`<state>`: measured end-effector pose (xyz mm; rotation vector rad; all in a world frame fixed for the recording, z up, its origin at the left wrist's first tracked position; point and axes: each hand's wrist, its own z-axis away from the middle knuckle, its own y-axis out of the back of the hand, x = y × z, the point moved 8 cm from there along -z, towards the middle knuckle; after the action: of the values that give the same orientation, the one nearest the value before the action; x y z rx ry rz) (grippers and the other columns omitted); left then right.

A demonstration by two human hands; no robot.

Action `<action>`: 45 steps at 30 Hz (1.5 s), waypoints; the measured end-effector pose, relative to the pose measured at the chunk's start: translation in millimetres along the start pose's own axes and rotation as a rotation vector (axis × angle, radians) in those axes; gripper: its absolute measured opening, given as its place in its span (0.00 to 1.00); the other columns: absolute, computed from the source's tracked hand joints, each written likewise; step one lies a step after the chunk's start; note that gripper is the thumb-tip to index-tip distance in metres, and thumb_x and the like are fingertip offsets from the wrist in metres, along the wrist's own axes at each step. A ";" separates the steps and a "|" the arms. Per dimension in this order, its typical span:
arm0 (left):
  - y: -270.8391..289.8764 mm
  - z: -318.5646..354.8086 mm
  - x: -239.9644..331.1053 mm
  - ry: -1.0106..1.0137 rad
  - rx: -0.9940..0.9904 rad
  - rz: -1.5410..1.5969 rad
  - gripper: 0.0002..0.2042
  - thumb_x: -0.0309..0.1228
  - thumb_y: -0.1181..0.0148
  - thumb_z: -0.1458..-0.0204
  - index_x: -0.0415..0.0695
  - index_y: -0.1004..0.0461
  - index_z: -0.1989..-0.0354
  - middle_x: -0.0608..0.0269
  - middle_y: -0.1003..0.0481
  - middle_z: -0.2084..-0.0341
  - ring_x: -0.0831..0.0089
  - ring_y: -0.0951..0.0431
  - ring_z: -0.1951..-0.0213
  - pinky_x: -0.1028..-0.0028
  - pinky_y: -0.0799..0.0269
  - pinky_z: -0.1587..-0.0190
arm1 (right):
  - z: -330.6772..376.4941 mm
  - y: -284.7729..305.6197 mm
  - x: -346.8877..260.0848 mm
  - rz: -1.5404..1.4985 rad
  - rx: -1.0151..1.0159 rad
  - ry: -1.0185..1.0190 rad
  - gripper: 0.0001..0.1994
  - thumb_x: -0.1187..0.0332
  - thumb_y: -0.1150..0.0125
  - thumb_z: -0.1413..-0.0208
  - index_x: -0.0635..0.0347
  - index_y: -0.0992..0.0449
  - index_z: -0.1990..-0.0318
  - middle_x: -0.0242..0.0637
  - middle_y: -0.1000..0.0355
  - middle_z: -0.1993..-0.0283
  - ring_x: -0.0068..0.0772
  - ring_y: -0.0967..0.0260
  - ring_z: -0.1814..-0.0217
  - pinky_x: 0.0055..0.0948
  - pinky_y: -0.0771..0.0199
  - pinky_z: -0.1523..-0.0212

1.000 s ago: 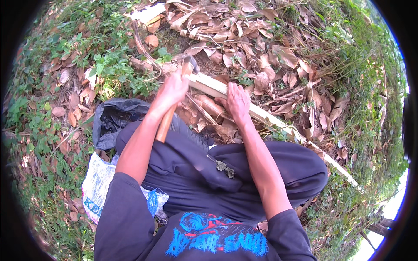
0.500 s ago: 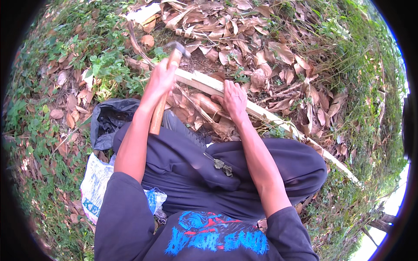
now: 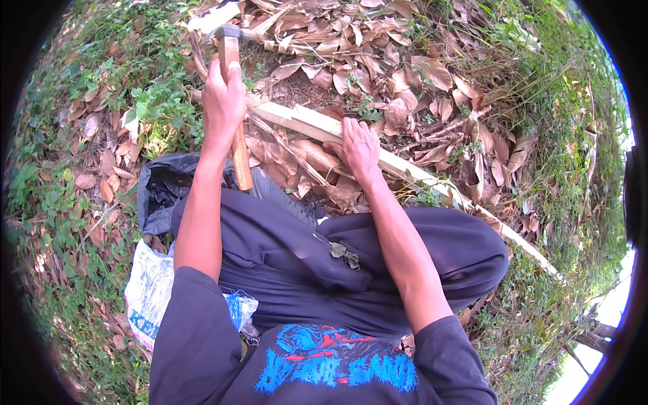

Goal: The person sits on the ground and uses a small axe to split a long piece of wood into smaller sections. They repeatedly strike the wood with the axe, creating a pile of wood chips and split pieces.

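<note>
The left hand [image 3: 224, 101] is gripping a hammer [image 3: 233, 108] with all fingers wrapped around its wooden handle, holding it raised with the metal head up near the top edge of the view and the handle end hanging down toward the knee. The right hand [image 3: 360, 147] is lying flat, fingers spread, pressing on a long pale stick [image 3: 405, 165] that is running aslant over the ground from the upper middle down toward the lower right; this hand is gripping nothing.

Dry brown leaves [image 3: 378, 61] are lying thick around and under the stick, some curling over it beside the right hand and partly hiding its edge. A black bag [image 3: 158, 192] is sitting crumpled on the ground just left of the left knee, and a white bag [image 3: 145, 290] with blue print is lying beside the left hip, partly under the sleeve. The person is sitting cross-legged in dark trousers [image 3: 378, 270], a small dry leaf resting on the lap.

The ground is bare earth under leaf litter, with green weeds [image 3: 145, 101] growing along the left side and grass [image 3: 574, 135] sloping along the right. It is outdoors in daylight.
</note>
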<state>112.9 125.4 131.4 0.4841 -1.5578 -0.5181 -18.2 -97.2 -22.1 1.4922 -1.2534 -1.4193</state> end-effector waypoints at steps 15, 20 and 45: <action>-50.3 30.5 -51.8 0.127 -0.327 -0.130 0.20 0.42 0.59 0.33 0.39 0.31 0.45 0.56 0.25 0.80 0.66 0.24 0.84 0.63 0.25 0.76 | 0.8 -4.1 2.3 -0.006 -0.023 -0.004 0.32 0.41 0.27 0.60 0.56 0.28 0.57 0.33 0.28 0.60 0.36 0.29 0.54 0.37 0.31 0.55; -39.7 27.0 -33.7 0.198 -0.314 0.013 0.19 0.41 0.52 0.34 0.39 0.30 0.46 0.61 0.25 0.80 0.73 0.24 0.83 0.70 0.27 0.80 | 0.9 -6.6 1.6 -0.012 -0.024 -0.009 0.32 0.40 0.27 0.59 0.56 0.28 0.56 0.34 0.27 0.59 0.37 0.29 0.53 0.38 0.31 0.53; -94.5 -9.6 -60.8 -0.089 -0.271 0.068 0.14 0.35 0.49 0.36 0.38 0.23 0.52 0.57 0.19 0.68 0.71 0.19 0.66 0.69 0.25 0.57 | -9.1 137.7 -5.9 -0.860 -0.149 -0.359 0.19 0.54 0.50 0.30 0.63 0.33 0.49 0.46 0.27 0.70 0.38 0.27 0.71 0.46 0.27 0.66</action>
<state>124.9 85.1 26.7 0.2023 -1.5544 -0.6942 -32.0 -130.3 111.3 1.8152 -0.6561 -2.3552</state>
